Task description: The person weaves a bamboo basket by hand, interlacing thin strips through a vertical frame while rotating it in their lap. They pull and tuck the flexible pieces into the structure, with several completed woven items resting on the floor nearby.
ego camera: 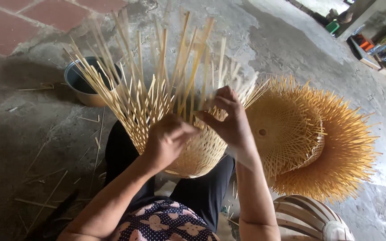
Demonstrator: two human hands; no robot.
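Head view: left hand [168, 139] curled shut on strips at rim of half-woven bamboo basket [197, 154] resting on lap; right hand [228, 118] pinches a bamboo strip [193, 85] at same rim. Stacked woven baskets [309, 138] just right, metal bowl [83, 82] on concrete floor [291, 49] behind

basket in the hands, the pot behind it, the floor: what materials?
Half-woven basket: thin split strips, pale yellow and matte, likely bamboo or cane; loose ends fan upward. Both the left hand and the right hand work its rim.
Round pot: grey with a dull sheen and thin rim, probably metal.
Floor: rough grey, cracked, looks like concrete.
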